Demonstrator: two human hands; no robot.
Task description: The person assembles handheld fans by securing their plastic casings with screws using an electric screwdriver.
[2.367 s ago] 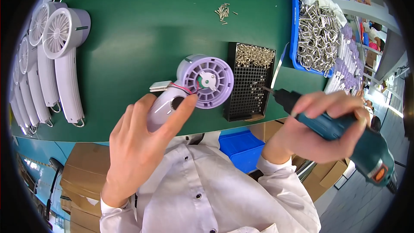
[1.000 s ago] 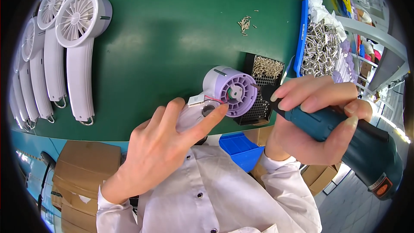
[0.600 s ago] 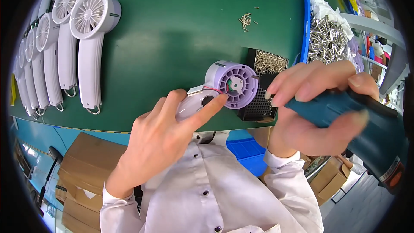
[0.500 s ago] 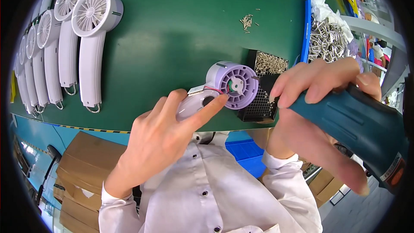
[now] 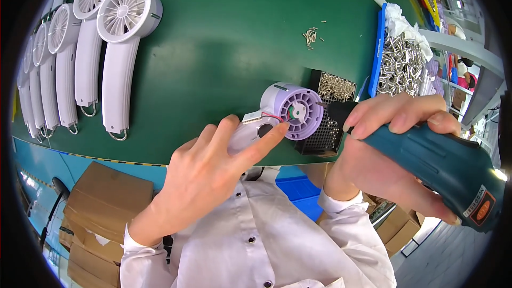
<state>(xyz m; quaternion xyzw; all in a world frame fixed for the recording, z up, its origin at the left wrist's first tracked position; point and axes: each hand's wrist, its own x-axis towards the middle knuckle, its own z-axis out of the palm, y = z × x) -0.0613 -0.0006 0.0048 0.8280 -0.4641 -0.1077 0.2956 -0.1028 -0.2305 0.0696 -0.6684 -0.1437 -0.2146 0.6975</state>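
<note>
My left hand (image 5: 205,168) grips the white handle of a handheld fan (image 5: 292,111), index finger stretched along it toward the round head. The fan's purple head lies with its inside exposed, showing a slotted ring, a pale hub, a green board and thin red wires. My right hand (image 5: 394,149) is wrapped round a dark teal electric screwdriver (image 5: 432,154) with a black nose. Its tip points left at the rim of the fan head; whether it touches cannot be told. Behind the tip stands a black perforated screw tray (image 5: 321,137) with many small screws (image 5: 337,86).
Several finished-looking white fans (image 5: 120,53) lie in a row at the left of the green table (image 5: 213,32). Loose screws (image 5: 310,36) lie toward the back. At right, a blue bin (image 5: 380,48) holds metal clips (image 5: 402,64). Cardboard boxes (image 5: 109,197) stand below the table edge.
The screwdriver has tilted and its nose shows more, with the tip a little lower against the rim. The whole scene has shifted slightly as the view moved; both grips stay the same.
</note>
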